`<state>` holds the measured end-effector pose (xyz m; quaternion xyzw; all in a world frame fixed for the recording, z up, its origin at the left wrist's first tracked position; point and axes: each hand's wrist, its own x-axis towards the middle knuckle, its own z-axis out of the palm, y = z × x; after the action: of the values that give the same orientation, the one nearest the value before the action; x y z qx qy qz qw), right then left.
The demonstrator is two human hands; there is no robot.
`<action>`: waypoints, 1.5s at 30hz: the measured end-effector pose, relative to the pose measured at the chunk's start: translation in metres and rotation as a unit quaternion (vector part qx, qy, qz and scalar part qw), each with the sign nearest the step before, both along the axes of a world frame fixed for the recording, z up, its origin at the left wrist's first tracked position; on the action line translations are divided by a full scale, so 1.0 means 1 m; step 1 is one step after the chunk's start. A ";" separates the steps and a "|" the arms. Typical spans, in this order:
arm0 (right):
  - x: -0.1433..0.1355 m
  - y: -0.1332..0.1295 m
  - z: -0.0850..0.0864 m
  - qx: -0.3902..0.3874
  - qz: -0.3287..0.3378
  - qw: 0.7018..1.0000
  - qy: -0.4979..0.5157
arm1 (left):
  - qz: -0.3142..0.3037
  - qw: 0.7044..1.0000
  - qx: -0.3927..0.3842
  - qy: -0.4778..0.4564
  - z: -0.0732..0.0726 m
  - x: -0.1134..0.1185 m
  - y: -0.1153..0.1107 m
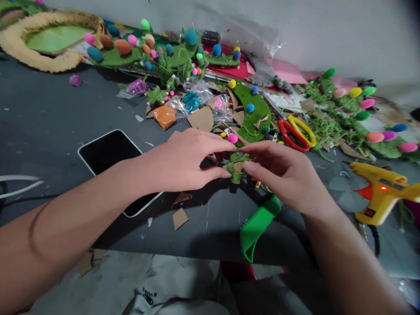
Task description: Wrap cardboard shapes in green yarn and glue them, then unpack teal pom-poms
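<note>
Between my two hands is a small cardboard piece wrapped in green yarn (235,170), with some bare brown card showing in its middle. My left hand (190,159) pinches its left side with thumb and fingers. On the other side, my right hand (282,168) grips its right edge, thumb in front and fingertips behind. A green plastic tool with a toothed edge (257,227) lies on the table just below my right hand. Under my left forearm a white-edged phone or tablet with a dark screen (111,148) is partly covered.
A yellow glue gun (377,188) with a lit red light stands at the right. Scissors with red and yellow handles (297,133) lie behind my right hand. Pom-poms, yarn scraps, plastic bags and cardboard pieces (201,119) line the back. A tan ring (16,41) sits far left.
</note>
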<state>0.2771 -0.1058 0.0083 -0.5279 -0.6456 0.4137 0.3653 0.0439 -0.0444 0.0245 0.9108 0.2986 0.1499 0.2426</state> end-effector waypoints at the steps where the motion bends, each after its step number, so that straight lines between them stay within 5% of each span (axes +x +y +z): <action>1: 0.000 0.000 -0.001 0.001 0.004 1.000 -0.001 | -0.001 1.000 -0.001 0.000 0.000 0.000 0.000; 33: -0.003 0.001 0.005 -0.017 0.005 0.999 0.031 | 0.004 1.000 -0.001 -0.012 -0.002 -0.002 0.002; 45: -0.005 0.000 0.008 -0.043 -0.093 0.990 0.093 | 0.045 0.995 -0.028 -0.089 -0.005 -0.003 0.003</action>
<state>0.2719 -0.1056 0.0162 -0.5602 -0.5382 0.4529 0.4374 0.0405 -0.0411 0.0200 0.8722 0.3205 0.2328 0.2869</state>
